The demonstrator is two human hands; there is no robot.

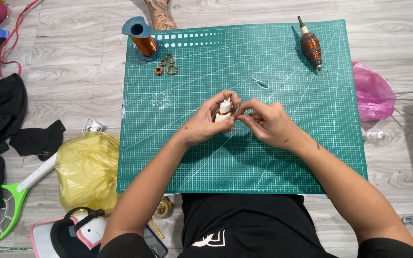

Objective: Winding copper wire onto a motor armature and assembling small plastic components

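- Both hands are held together over the middle of the green cutting mat (273, 162): a small white bobbin (224, 111) is gripped upright in the left hand (205, 123).
- Its side is pinched by the right hand (266, 123).
- Copper wire spool (143, 40) and small copper coils (167, 64) are seen upper left.
- A wound rotor (310, 45) lies upper right.

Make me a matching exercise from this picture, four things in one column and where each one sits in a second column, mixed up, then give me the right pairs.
Things:
1. copper wire spool
2. wound rotor
3. pink bag
4. small white part

Places:
A. on the floor, right of the green mat
B. top left corner of the mat
C. between the left hand and right hand
D. top right area of the mat

Pairs: 1-B, 2-D, 3-A, 4-C
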